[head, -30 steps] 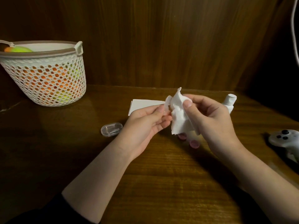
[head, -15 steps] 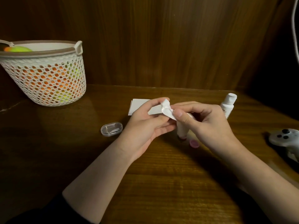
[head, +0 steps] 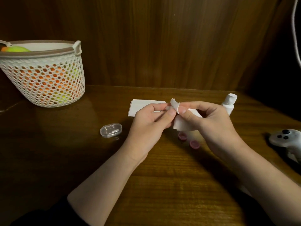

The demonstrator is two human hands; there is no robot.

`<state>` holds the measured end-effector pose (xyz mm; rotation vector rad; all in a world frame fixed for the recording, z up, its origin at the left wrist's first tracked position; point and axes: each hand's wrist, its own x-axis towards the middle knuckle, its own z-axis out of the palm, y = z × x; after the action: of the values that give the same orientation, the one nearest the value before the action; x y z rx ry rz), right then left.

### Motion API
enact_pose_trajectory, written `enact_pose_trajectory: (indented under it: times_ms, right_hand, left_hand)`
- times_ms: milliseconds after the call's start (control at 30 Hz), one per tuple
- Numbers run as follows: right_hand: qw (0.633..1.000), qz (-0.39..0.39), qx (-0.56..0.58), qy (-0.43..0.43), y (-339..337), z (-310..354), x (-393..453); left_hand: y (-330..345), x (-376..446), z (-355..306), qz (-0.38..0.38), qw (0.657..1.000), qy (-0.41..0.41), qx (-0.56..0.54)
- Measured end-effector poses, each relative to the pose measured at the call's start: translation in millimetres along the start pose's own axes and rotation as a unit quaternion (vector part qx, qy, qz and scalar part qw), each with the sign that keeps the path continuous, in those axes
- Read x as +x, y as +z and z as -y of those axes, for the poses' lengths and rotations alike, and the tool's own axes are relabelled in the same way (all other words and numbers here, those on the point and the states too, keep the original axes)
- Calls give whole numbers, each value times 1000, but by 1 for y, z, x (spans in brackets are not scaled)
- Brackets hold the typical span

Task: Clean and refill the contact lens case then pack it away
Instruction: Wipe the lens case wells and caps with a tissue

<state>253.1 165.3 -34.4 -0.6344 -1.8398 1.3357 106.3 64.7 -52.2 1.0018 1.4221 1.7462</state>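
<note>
My left hand (head: 146, 126) pinches a small pale contact lens case (head: 168, 108) between thumb and fingers; most of it is hidden. My right hand (head: 211, 123) grips a crumpled white tissue (head: 180, 124) and presses it against the case with thumb and forefinger. Both hands hover just above the wooden table (head: 162, 176). Two pink caps (head: 182, 136) (head: 194, 144) lie on the table under my hands. A white solution bottle (head: 228, 103) stands behind my right hand. A clear oval box (head: 111, 130) lies to the left of my left hand.
A folded white tissue (head: 141, 105) lies behind my left hand. A white mesh basket (head: 44, 75) with orange and green contents stands at the back left. A white game controller (head: 286, 139) rests at the right edge. A wood-panel wall closes the back.
The tissue, spread tall a second ago, was bunched tight around the case and now hangs partly loose below my right thumb. Both hands stayed close together at the same spot.
</note>
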Motion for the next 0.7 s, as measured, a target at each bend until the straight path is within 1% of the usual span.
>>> enact_pose_trajectory:
  times_ms: [100, 200, 367, 467, 700]
  right_hand:
    - [999, -7, 41, 19, -2, 1, 1]
    - [997, 5, 64, 47, -3, -1, 2]
    - [992, 22, 116, 53, -7, -6, 4]
    - [984, 34, 161, 62, -10, -10, 9]
    - [974, 97, 160, 125, -16, -10, 13]
  left_hand:
    - [-1, -1, -1, -2, 1000, 9, -10]
    - [-4, -1, 0, -9, 1000, 16, -17]
    - [-6, 0, -1, -3, 997, -6, -75]
    - [-6, 1, 0, -9, 999, 8, -45]
    - [-10, -2, -2, -16, 993, 79, 87]
